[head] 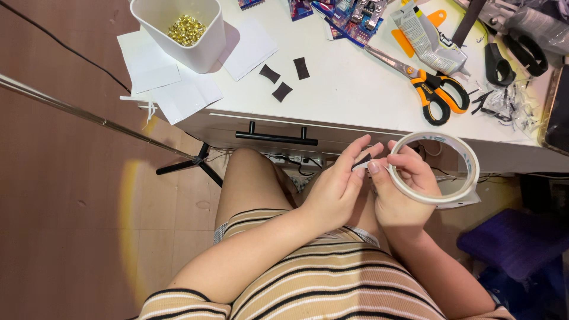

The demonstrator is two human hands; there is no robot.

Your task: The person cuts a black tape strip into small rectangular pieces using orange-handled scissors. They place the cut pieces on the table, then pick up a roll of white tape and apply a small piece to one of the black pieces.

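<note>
My right hand (403,189) holds a roll of white tape (468,163), which hangs around its fingers just below the desk edge. My left hand (338,186) pinches a small dark piece (363,160) together with a short strip of the tape, fingertip to fingertip with the right hand. Both hands are over my lap, in front of the drawer. Three more small dark rectangles (282,91) lie on the white desk (344,95) above.
Orange-and-black scissors (435,89) lie on the desk at right, next to a glue tube (430,41) and black straps (510,59). A white bin of gold eyelets (185,29) stands on paper sheets (178,89) at left. A black drawer handle (277,136) faces my knees. A tripod leg (89,115) crosses the floor.
</note>
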